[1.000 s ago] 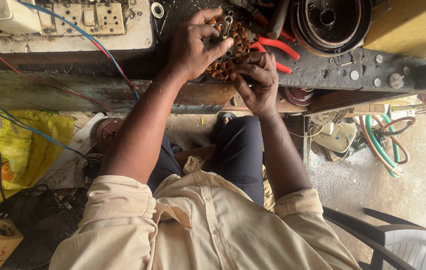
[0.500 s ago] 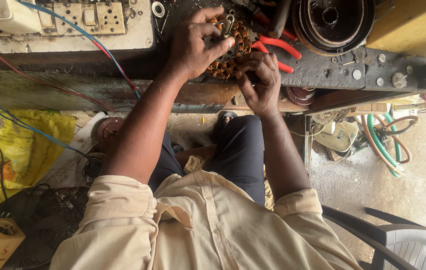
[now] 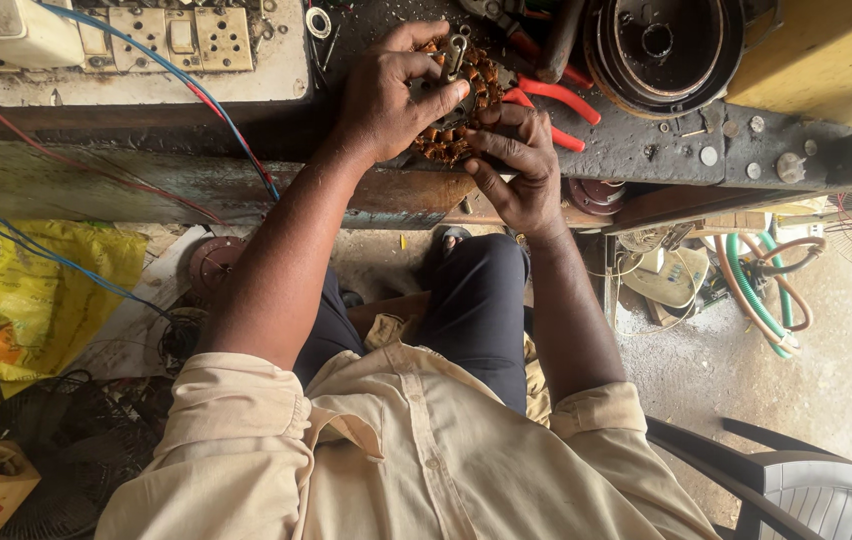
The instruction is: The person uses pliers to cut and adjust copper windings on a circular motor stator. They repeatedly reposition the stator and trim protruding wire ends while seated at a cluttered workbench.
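Note:
Both my hands are on a round copper-wound motor stator at the front edge of a dark, worn workbench. My left hand grips its left side and top, the thumb pressed against a small metal piece at the top of the windings. My right hand cups it from below and from the right, fingers curled on the coils. Much of the stator is hidden under my fingers.
Red-handled pliers lie just behind the stator. A round black motor housing stands at the back right, a white switch-and-socket board with blue and red wires at the left. A yellow bag, hoses and a grey chair are on the floor.
My hands have shifted only slightly on the stator; my left thumb and fingers have adjusted their hold at its top. Everything else stays put.

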